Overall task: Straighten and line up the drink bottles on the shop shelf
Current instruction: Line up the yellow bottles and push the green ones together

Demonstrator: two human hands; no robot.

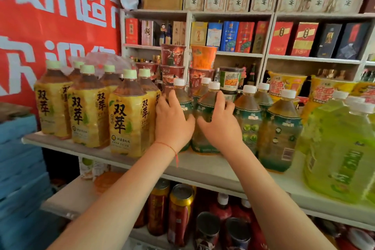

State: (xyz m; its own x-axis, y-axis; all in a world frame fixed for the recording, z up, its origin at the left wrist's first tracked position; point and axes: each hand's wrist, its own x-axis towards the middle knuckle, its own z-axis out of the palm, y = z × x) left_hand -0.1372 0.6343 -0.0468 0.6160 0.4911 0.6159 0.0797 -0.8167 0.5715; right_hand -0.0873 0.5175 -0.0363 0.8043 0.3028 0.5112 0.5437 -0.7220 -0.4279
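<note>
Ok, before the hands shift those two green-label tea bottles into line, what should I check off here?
1. Left hand on the left green-label bottle: ok, fingers wrap its side.
2. Right hand on the neighbouring green-label bottle: ok, fingers curl round it.
3. Both bottles upright: ok, white caps point up.
4. Clearance to the yellow-label bottle at left: not ok, left hand is pressed close against it.
5. Shelf edge space in front: ok, bare board shows ahead of the bottles.
6. Bottle bases flat on the shelf: cannot tell, hands and wrists hide them partly.
</note>
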